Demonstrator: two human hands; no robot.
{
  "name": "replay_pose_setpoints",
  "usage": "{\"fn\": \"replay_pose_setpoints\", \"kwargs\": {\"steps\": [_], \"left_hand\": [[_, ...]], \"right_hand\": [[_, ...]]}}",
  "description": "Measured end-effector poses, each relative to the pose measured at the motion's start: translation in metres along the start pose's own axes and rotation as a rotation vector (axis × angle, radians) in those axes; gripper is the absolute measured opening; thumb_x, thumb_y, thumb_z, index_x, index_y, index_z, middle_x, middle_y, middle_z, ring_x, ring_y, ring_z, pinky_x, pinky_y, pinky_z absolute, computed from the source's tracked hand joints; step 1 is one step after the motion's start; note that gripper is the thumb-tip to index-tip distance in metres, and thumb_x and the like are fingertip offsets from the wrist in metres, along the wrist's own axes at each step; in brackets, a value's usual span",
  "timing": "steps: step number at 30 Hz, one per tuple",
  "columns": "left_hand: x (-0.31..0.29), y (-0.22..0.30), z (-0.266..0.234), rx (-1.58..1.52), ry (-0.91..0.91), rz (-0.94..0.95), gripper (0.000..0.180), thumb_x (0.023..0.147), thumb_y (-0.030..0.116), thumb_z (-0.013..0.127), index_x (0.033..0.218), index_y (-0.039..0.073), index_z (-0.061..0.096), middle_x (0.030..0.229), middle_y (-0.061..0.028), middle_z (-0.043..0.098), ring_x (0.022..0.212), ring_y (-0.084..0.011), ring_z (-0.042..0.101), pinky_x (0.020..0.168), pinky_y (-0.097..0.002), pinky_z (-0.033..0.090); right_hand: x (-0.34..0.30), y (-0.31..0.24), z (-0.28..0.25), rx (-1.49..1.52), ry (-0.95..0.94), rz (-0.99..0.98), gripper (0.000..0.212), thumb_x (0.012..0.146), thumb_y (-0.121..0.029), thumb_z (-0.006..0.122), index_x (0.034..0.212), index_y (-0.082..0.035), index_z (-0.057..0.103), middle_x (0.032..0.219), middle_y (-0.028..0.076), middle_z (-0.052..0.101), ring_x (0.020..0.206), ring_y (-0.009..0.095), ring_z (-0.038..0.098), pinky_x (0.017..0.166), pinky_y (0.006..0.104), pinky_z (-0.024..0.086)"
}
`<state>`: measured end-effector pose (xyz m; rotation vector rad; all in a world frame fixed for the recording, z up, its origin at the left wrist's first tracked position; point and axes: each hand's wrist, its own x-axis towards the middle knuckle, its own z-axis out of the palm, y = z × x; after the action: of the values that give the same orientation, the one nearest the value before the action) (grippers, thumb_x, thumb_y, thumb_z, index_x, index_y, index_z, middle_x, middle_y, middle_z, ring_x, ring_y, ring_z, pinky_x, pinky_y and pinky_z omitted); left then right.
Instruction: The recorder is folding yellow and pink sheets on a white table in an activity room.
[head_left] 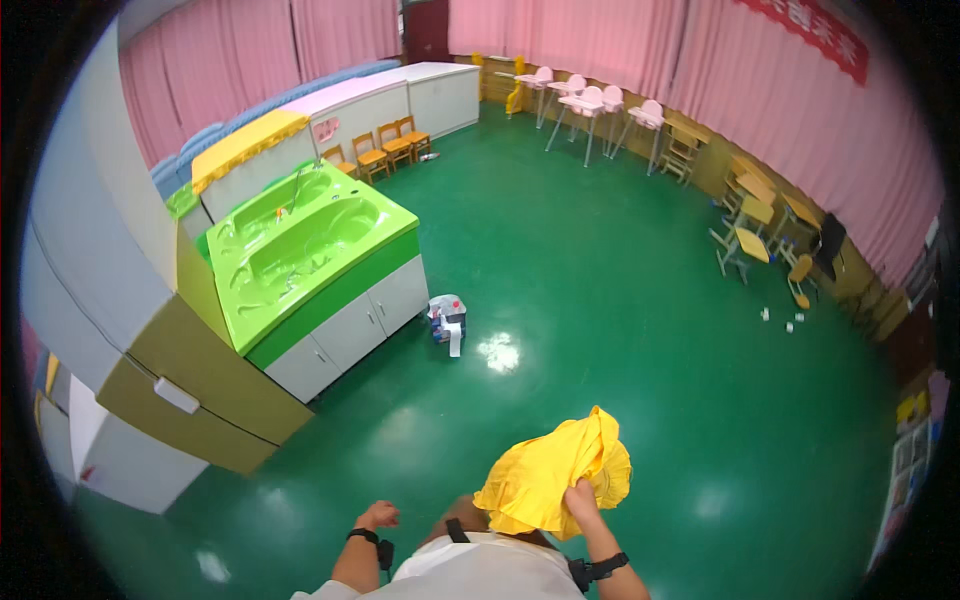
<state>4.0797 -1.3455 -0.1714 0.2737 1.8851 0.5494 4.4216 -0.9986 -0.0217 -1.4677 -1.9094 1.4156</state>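
A bright yellow cloth [545, 478] with a ruffled edge hangs bunched in front of my body. My right hand [580, 502] grips it at its right side, the fingers closed into the folds. On the left, apart from the cloth, my left hand [378, 515] hangs low with its fingers curled in and nothing visible in them. Dark straps circle both wrists.
At the left stands a bright green double-basin unit [400, 222] above white cabinet doors, beside a tall cabinet [200, 370]. A bin [447, 318] sits on the green floor [620, 290]. Wooden chairs [371, 155], pink high chairs [588, 102] and wooden desks [752, 243] line the room.
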Motion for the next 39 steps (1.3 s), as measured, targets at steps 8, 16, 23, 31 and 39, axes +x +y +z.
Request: {"fn": "replay_pose_setpoints", "kwargs": {"steps": [8,16,23,31,39], "left_hand": [[0.146,0.068,-0.023,-0.157,-0.118,-0.235,0.017,0.076,0.018,0.054,0.078,0.004,0.063,0.073,-0.0084,0.065,0.061,-0.0178,0.063,0.052,-0.0285,0.049],[0.330,0.350,-0.144,0.023,0.056,-0.035,0.019,0.067,0.021,0.058,0.072,0.003,0.064,0.064,-0.0106,0.063,0.060,-0.0193,0.061,0.054,-0.0328,0.047],[0.448,0.672,-0.226,-0.225,0.019,0.265,0.020,0.080,0.014,0.053,0.092,-0.001,0.057,0.073,-0.0113,0.062,0.062,-0.0195,0.060,0.058,-0.0300,0.050],[0.602,0.855,-0.285,-0.195,-0.009,0.130,0.019,0.081,0.017,0.055,0.088,-0.001,0.059,0.076,-0.0107,0.063,0.065,-0.0186,0.061,0.055,-0.0310,0.050],[0.671,0.980,-0.377,-0.657,0.096,0.020,0.018,0.082,0.019,0.054,0.092,0.004,0.056,0.078,-0.0082,0.064,0.066,-0.0155,0.060,0.059,-0.0268,0.048]], "right_hand": [[0.258,-0.070,0.002,0.091,-0.160,-0.050,0.041,0.078,-0.026,0.057,0.098,0.010,0.058,0.096,0.027,0.062,0.093,0.036,0.059,0.076,0.0370,0.045],[0.495,-0.197,-0.013,-0.126,-0.142,-0.073,0.037,0.078,-0.022,0.055,0.102,0.007,0.058,0.100,0.023,0.062,0.095,0.031,0.060,0.076,0.0354,0.045],[0.691,-0.275,0.002,0.110,-0.211,-0.138,0.038,0.079,-0.023,0.056,0.106,0.004,0.057,0.102,0.018,0.063,0.095,0.029,0.060,0.078,0.0337,0.045],[0.980,-0.365,0.002,-0.284,-0.429,0.068,0.041,0.079,-0.028,0.056,0.104,0.005,0.057,0.097,0.019,0.064,0.091,0.028,0.061,0.076,0.0331,0.047],[1.224,-0.511,0.030,-0.357,-0.626,-0.215,0.044,0.077,-0.034,0.059,0.091,0.007,0.060,0.085,0.021,0.064,0.082,0.030,0.063,0.070,0.0375,0.047]]}}
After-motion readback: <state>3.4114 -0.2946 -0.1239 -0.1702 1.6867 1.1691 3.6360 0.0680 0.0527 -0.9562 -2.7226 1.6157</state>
